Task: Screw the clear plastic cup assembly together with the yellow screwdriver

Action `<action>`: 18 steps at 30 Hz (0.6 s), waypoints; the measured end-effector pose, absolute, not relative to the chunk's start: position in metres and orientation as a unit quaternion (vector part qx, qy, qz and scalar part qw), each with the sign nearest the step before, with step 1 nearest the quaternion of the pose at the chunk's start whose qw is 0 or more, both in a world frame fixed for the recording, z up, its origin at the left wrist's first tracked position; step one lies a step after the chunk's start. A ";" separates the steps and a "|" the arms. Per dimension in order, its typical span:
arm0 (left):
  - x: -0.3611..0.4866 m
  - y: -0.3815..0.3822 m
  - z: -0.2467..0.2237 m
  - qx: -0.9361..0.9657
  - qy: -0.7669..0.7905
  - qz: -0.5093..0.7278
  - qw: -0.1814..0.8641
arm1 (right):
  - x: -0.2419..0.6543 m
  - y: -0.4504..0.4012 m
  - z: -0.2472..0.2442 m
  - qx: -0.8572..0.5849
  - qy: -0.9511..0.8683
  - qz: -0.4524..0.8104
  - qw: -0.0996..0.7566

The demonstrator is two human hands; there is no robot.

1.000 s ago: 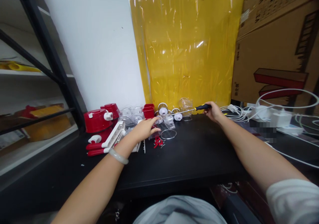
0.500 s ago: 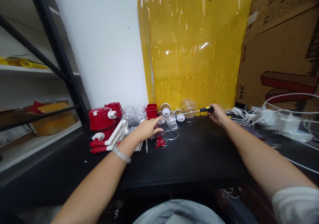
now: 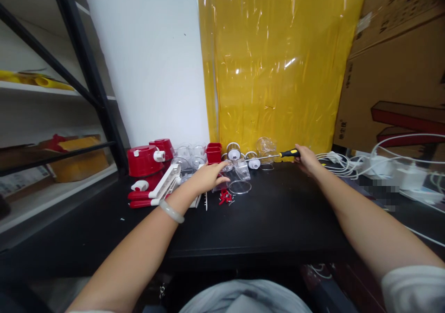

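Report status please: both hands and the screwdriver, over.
Right hand shut on screwdriver handle. Left hand open, resting on clear plastic parts. Red screws loose beside it.

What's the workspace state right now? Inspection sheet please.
Surface: black table, mostly bare at the front.
Job's things: yellow-black screwdriver; clear plastic cups at the back edge.
Clutter: red lidded containers, red-white handles, small red pieces.
Hands: left hand rests on the clear parts; right hand grips the screwdriver handle.
Cables: white cables and chargers at right.
Surroundings: yellow sheet, cardboard boxes, metal shelf.
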State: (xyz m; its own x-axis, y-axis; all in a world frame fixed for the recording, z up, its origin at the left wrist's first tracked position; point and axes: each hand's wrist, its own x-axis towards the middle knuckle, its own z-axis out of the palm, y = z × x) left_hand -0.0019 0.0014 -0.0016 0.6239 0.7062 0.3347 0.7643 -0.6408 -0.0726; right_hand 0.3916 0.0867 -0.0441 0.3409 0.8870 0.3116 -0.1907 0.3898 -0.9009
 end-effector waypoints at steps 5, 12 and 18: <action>-0.002 0.002 -0.002 -0.895 -0.410 -0.136 0.108 | 0.386 0.084 -0.039 -0.387 -0.392 0.429 0.715; -0.002 0.002 -0.002 -0.893 -0.416 -0.135 0.108 | 0.384 0.082 -0.037 -0.389 -0.324 0.469 0.724; -0.002 0.001 -0.001 -0.892 -0.418 -0.136 0.103 | 0.386 0.085 -0.044 -0.402 -0.418 0.408 0.705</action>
